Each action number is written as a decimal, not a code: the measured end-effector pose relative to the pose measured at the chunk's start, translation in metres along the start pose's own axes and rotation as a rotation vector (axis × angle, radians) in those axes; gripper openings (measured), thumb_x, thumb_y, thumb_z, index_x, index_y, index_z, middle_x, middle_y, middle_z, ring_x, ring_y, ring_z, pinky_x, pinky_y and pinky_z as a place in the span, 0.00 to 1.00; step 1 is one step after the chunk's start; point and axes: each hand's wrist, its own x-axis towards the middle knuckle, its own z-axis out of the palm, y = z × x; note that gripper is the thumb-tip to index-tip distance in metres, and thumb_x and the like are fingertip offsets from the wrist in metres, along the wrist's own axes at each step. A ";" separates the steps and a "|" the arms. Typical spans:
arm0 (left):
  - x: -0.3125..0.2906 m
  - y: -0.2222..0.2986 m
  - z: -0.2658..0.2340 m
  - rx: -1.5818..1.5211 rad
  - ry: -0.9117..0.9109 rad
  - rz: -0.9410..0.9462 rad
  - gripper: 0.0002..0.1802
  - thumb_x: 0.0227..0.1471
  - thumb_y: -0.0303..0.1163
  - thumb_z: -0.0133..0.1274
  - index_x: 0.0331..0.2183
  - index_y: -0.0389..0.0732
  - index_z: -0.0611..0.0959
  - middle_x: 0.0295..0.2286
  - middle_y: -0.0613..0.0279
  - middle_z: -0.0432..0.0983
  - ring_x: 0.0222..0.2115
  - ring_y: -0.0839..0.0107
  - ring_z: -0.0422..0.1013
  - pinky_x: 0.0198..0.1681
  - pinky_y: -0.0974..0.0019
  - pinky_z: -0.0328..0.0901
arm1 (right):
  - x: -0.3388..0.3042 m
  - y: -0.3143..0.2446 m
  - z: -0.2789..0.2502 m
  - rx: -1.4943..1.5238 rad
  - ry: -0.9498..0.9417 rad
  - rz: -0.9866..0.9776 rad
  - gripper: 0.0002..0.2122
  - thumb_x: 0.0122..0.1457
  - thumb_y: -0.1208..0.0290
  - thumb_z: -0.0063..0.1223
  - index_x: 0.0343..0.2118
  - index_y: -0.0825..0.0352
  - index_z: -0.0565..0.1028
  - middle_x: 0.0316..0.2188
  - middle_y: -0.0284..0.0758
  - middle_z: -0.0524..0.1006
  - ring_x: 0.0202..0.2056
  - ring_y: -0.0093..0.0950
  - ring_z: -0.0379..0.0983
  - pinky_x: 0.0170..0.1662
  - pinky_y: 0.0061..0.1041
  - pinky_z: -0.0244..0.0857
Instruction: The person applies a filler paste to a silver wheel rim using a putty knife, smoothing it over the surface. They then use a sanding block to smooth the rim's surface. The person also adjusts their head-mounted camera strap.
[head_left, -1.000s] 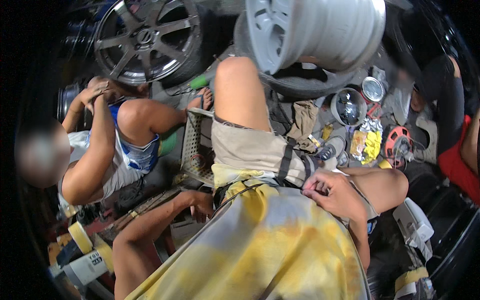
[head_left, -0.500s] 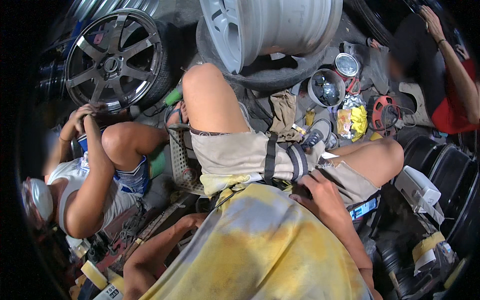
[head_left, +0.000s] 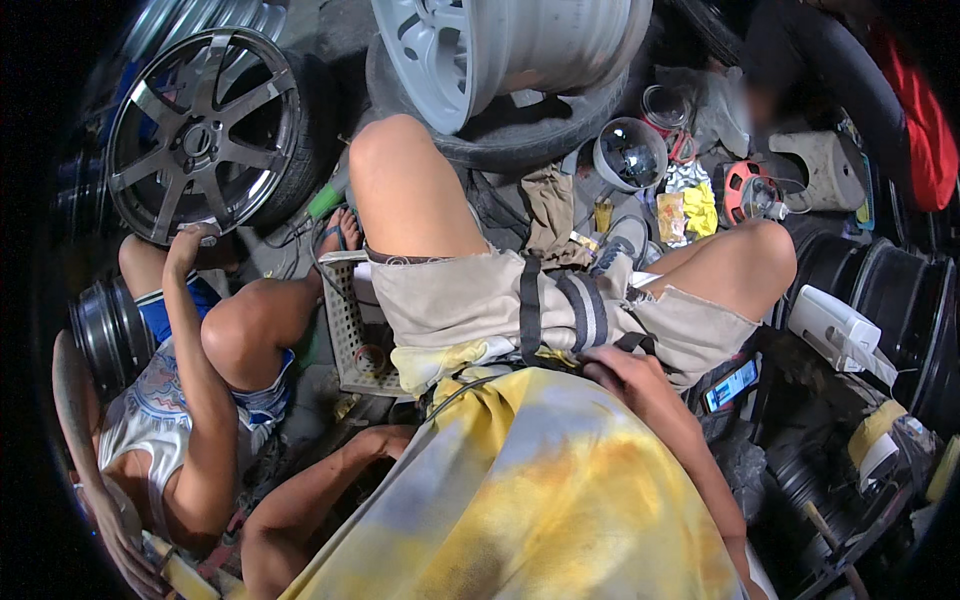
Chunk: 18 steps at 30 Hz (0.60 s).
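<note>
My right hand (head_left: 622, 372) rests at my waist on the right, its fingers curled in against the hem of my yellow and grey stained shirt (head_left: 520, 470). It lies close to a black strap (head_left: 530, 310) and a grey striped strap (head_left: 588, 312) over my beige shorts (head_left: 435, 305). What its fingers hold, if anything, is hidden. My left hand (head_left: 392, 441) is at my left side, mostly covered by the shirt, with its fingers out of sight. A phone with a lit screen (head_left: 731, 386) lies beside my right thigh.
At left, a co-worker's hand (head_left: 190, 243) touches the lower edge of a dark spoked wheel (head_left: 203, 140). Ahead, a grey wheel rim (head_left: 560, 50) rests on a tire (head_left: 540, 145). A bucket (head_left: 630, 155), yellow cloth (head_left: 701, 208) and red reel (head_left: 750, 190) lie right of it.
My right hand has lowered slightly and its fingers have curled in. The left co-worker has parted their hands and reached one to the dark wheel. The view has shifted slightly.
</note>
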 end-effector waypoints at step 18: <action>-0.001 -0.012 -0.005 0.095 -0.034 -0.034 0.25 0.60 0.48 0.51 0.39 0.31 0.85 0.30 0.50 0.84 0.25 0.63 0.80 0.29 0.63 0.76 | -0.005 0.037 0.019 -0.237 -0.092 -0.090 0.12 0.64 0.65 0.55 0.40 0.70 0.79 0.38 0.50 0.77 0.41 0.50 0.75 0.44 0.44 0.69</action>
